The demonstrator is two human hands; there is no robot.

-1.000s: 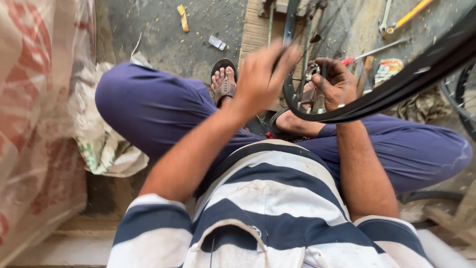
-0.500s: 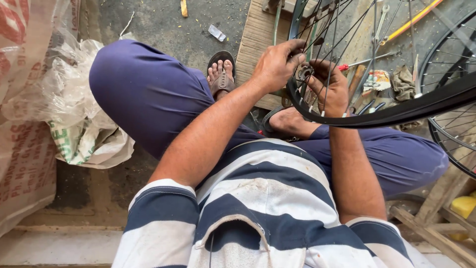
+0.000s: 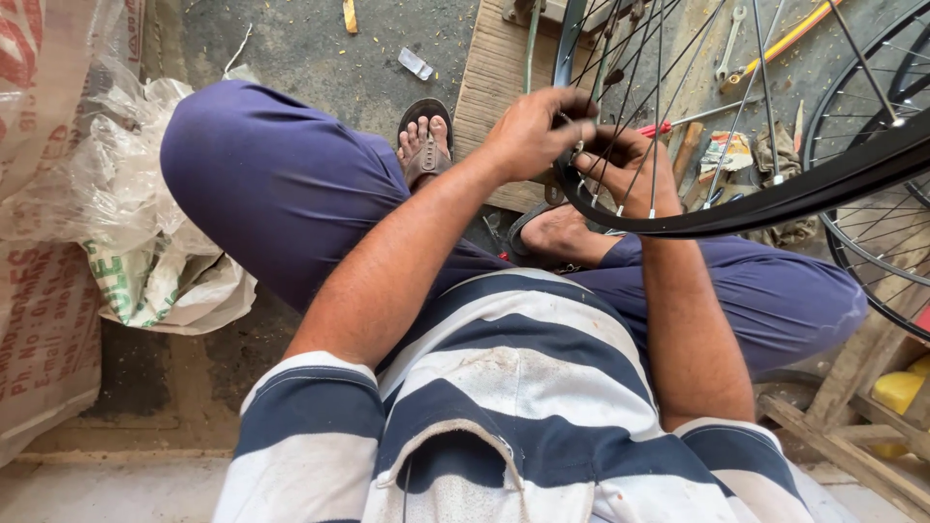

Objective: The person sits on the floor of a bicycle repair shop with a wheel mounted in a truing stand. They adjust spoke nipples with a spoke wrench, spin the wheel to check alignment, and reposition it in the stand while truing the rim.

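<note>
I sit cross-legged in blue trousers and a striped shirt, with a black bicycle wheel rim (image 3: pixel 775 199) tilted over my lap. My left hand (image 3: pixel 533 131) is closed on the rim's left edge, its fingertips pinched at a spoke (image 3: pixel 661 107) where it meets the rim. My right hand (image 3: pixel 620 169) sits just behind the rim, fingers curled around the spoke ends; what it pinches is too small to make out. Thin metal spokes fan upward from the rim.
A second wheel (image 3: pixel 872 232) stands at the right. A wooden board (image 3: pixel 499 87), a spanner (image 3: pixel 728 48), a red-handled tool (image 3: pixel 659 128) and rags lie on the ground ahead. Plastic sacks (image 3: pixel 107 223) pile at the left. Wooden slats (image 3: pixel 852 426) are at lower right.
The view has tilted down and the wheel now sits higher and farther right. My left hand has moved from above the rim onto its edge, next to my right hand.
</note>
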